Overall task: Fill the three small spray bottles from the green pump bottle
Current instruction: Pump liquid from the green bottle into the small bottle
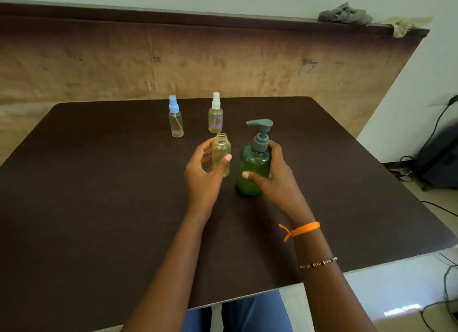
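Hands both busy: left hand [203, 173] grips uncapped small bottle [221, 155], right hand [272, 175] wraps green pump bottle [254, 168] just beside it on table [99, 183]. Blue-capped bottle [176, 119] and white-capped bottle [215, 116] behind pump bottle, still capped. Filling looks barely started.

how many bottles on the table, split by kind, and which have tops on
Small spray bottles with spray tops on: 2, the blue-topped bottle and the white-topped bottle
Small bottles with open necks: 1, the open yellow bottle
Pump bottles: 1, the green pump bottle
Total: 4
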Demonstrator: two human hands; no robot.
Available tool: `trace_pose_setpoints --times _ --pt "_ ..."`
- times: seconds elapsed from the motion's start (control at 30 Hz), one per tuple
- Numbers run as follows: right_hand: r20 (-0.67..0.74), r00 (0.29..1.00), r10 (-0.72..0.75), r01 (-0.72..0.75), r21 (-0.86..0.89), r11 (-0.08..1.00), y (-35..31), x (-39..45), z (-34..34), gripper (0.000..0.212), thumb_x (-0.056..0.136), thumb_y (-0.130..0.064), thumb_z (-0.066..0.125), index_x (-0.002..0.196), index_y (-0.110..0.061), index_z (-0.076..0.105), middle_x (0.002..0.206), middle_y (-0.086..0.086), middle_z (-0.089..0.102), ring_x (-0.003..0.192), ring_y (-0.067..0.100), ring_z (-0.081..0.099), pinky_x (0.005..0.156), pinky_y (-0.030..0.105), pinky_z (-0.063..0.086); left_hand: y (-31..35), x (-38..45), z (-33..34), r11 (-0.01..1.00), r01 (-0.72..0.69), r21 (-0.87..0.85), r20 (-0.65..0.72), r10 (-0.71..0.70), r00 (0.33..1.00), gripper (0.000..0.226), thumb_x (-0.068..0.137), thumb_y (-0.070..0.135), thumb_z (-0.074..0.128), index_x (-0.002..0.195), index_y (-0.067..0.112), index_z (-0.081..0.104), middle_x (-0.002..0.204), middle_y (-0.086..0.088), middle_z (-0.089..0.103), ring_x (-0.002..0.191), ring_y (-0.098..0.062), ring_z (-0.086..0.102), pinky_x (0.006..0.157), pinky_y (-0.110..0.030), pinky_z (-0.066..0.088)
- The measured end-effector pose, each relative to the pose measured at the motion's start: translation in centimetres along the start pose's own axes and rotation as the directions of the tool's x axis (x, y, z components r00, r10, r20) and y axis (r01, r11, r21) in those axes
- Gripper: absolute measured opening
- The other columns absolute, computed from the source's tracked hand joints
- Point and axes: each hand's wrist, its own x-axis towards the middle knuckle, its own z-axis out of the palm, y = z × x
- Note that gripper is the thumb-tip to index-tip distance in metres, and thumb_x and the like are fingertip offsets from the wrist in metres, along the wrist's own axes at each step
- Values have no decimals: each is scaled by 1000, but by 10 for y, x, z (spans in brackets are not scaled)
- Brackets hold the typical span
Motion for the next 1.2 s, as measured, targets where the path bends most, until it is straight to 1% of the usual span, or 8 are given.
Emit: trace_pose_setpoints --times 0.1,0.23,0.33,0.5,0.7,0.87,1.03,1.2 --pt "14 1000 -8 8 4 1000 -1 -14 2 76 77 -11 74 138 -19 29 121 -13 46 116 4 46 97 9 36 6 -6 -2 1000 -1 -25 17 1 1000 40 82 10 70 118 25 60 108 10 68 102 -4 63 90 -28 52" --pt "47 999 -12 10 30 1000 -1 -21 1 87 74 -17 77 143 -22 22 128 -13 43 124 5 43 100 16 33 17 -11 -10 997 -3 -76 60 7 998 40 85 8 67 115 32 58 107 13 67 101 -1 63 84 -23 52" --pt "13 1000 25 -26 190 981 -9 -23 -5 102 69 -46 71 148 -26 10 144 -6 34 135 5 33 108 24 31 26 -13 -14 996 -19 -83 95 27 995 42 83 7 69 117 29 57 109 11 67 102 -3 63 79 -18 50" --pt "-293 956 2 99 327 940 -49 1 -21 29 99 -39 37 106 -18 56 95 -6 63 82 -9 58 71 8 43 42 -12 -13 997 -31 -75 79 37 996 42 73 4 77 103 24 56 102 7 67 96 -6 64 82 -29 53" --pt "87 984 154 -175 368 913 -70 42 -14 55 101 -35 31 65 -8 63 62 8 64 61 14 58 72 30 43 54 -9 -12 994 -98 -45 99 102 990 40 71 -1 76 100 21 60 102 5 67 95 -1 64 84 -20 51" --pt "94 975 200 -220 500 838 -69 38 -5 48 100 -21 32 62 -4 57 38 7 58 39 15 54 61 27 44 55 -4 -20 992 -124 24 106 121 987 40 70 -2 76 101 19 63 99 11 67 92 4 63 79 -13 49" --pt "136 973 188 -230 452 862 -70 35 -9 49 99 -19 28 63 -3 57 38 8 58 38 12 55 65 27 45 52 -3 -21 993 -106 55 115 99 988 40 70 -2 76 106 12 65 98 11 67 89 5 63 76 -11 47" --pt "84 977 196 -213 473 855 -71 35 -8 42 95 -7 29 62 0 55 56 17 53 30 7 49 37 11 40 57 -4 -17 992 -120 44 127 114 985 39 69 -3 76 102 16 65 97 14 66 89 8 62 77 -9 46"
